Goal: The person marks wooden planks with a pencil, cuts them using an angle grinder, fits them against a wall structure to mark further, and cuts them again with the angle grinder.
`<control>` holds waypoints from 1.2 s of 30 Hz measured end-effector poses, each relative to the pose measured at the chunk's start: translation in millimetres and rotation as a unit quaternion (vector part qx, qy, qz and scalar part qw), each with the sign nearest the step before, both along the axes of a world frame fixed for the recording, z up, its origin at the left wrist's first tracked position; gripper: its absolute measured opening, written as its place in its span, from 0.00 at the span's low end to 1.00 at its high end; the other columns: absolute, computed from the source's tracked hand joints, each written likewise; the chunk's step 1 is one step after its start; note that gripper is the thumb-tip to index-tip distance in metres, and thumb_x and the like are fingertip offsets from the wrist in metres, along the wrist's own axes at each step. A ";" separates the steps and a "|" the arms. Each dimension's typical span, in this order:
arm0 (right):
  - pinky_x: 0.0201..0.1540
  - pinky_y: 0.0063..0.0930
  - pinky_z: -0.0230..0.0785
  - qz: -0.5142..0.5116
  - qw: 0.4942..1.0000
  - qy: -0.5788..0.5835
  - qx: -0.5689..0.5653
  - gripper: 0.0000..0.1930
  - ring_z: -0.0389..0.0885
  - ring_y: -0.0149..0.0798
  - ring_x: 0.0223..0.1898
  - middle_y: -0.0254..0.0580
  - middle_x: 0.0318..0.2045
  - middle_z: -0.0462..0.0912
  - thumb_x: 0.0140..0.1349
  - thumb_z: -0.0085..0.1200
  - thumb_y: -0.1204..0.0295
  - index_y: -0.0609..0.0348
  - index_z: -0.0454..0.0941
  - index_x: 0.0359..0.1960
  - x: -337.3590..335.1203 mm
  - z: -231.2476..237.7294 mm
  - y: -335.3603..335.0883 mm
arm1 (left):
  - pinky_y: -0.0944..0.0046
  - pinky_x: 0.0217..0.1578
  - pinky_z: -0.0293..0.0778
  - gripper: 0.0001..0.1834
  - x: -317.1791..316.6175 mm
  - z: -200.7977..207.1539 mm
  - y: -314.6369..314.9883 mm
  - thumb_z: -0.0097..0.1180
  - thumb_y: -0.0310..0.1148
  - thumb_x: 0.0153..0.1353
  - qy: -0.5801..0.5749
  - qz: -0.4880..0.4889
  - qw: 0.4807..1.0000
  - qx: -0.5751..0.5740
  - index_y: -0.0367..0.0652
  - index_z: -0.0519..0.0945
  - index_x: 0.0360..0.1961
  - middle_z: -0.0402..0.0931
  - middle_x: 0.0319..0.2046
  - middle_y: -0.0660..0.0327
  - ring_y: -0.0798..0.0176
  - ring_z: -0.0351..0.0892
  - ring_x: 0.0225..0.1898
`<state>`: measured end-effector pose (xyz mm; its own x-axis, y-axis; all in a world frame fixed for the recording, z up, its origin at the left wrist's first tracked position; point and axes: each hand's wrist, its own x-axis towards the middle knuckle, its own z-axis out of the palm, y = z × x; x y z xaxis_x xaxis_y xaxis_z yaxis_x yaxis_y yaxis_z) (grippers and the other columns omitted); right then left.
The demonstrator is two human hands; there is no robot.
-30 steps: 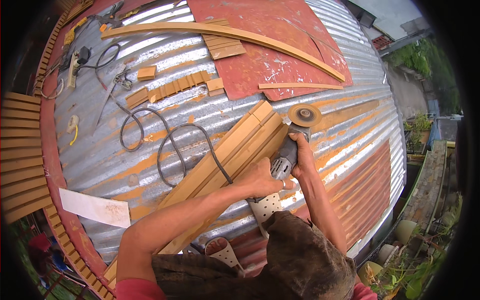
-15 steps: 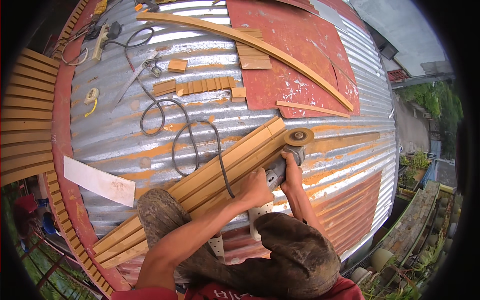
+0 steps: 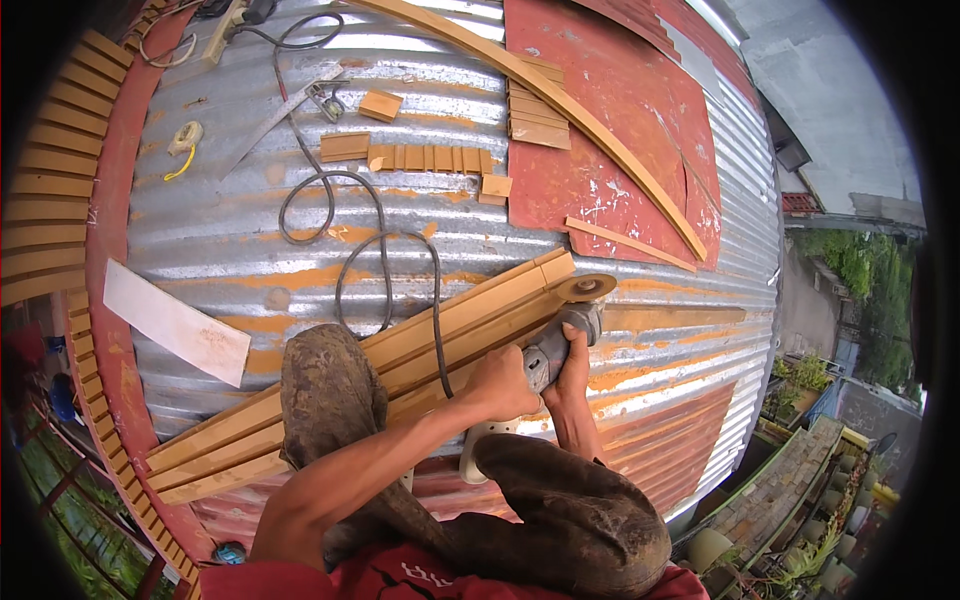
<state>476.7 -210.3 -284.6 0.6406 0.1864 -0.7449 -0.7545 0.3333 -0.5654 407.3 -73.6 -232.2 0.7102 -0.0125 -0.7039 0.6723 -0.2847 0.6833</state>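
Corrugated metal roofing (image 3: 215,255) stretches beneath a white strip (image 3: 180,325) and long wooden planks (image 3: 410,355). Beside the planks' upper right end, the left hand (image 3: 503,384) curls its fingers around a grinder's (image 3: 546,354) rear; the right hand (image 3: 571,372) clasps its front.

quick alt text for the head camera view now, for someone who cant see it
A person holds a grey angle grinder with left grip and right grip, its disc beside the far end of long brown planks on corrugated metal. A dark cord crosses the planks; short wood pieces and a red sheet lie beyond.
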 end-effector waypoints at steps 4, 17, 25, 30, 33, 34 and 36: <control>0.44 0.37 0.76 -0.015 1.000 0.002 -0.015 0.17 0.82 0.41 0.38 0.41 0.37 0.80 0.62 0.55 0.63 0.62 0.73 0.46 -1.1 -5.0 -1.7 | 0.49 0.46 0.77 0.34 2.2 -4.3 -1.3 0.72 0.39 0.39 0.000 -0.005 1.000 -0.011 0.23 0.74 0.43 0.79 0.39 0.33 0.36 0.81 0.45; 0.43 0.35 0.77 -0.008 0.997 -0.012 -0.078 0.20 0.82 0.39 0.38 0.42 0.38 0.80 0.62 0.57 0.63 0.66 0.74 0.48 13.8 -7.2 -0.5 | 0.48 0.46 0.76 0.36 7.3 -23.9 0.2 0.73 0.41 0.39 -0.032 0.022 0.998 -0.053 0.24 0.73 0.44 0.79 0.39 0.34 0.36 0.81 0.44; 0.42 0.36 0.77 -0.007 0.997 -0.006 -0.075 0.19 0.82 0.39 0.37 0.42 0.38 0.80 0.62 0.57 0.62 0.65 0.74 0.48 11.9 -16.3 -3.2 | 0.50 0.44 0.77 0.35 11.2 -26.6 2.4 0.73 0.41 0.37 0.004 0.007 0.999 -0.048 0.24 0.75 0.42 0.79 0.38 0.33 0.38 0.82 0.43; 0.43 0.36 0.78 -0.003 0.998 -0.005 -0.066 0.19 0.82 0.40 0.37 0.42 0.38 0.80 0.63 0.57 0.62 0.64 0.73 0.47 13.6 -18.4 -2.0 | 0.50 0.47 0.79 0.32 12.0 -30.6 2.0 0.69 0.40 0.38 0.002 0.010 0.999 -0.045 0.23 0.75 0.40 0.80 0.38 0.32 0.37 0.83 0.44; 0.41 0.36 0.79 -0.006 0.998 0.015 -0.059 0.17 0.82 0.41 0.36 0.41 0.38 0.81 0.64 0.55 0.62 0.58 0.72 0.49 14.8 -21.9 -3.6 | 0.50 0.47 0.79 0.33 13.0 -30.4 1.7 0.68 0.40 0.38 0.000 0.013 0.999 -0.046 0.23 0.75 0.41 0.80 0.39 0.32 0.37 0.83 0.44; 0.41 0.36 0.79 -0.004 0.998 0.014 -0.057 0.17 0.82 0.41 0.36 0.41 0.38 0.81 0.64 0.55 0.62 0.58 0.72 0.49 14.5 -22.2 -2.9 | 0.50 0.47 0.79 0.33 13.0 -31.2 2.1 0.68 0.40 0.38 0.001 0.013 0.999 -0.045 0.23 0.75 0.41 0.80 0.39 0.32 0.37 0.83 0.44; 0.41 0.36 0.79 -0.003 0.998 0.013 -0.053 0.17 0.82 0.41 0.36 0.41 0.38 0.81 0.64 0.55 0.62 0.58 0.73 0.49 14.5 -21.5 -1.5 | 0.50 0.47 0.79 0.33 13.1 -32.8 2.9 0.69 0.40 0.38 -0.004 0.015 0.999 -0.050 0.23 0.75 0.41 0.80 0.39 0.32 0.37 0.83 0.44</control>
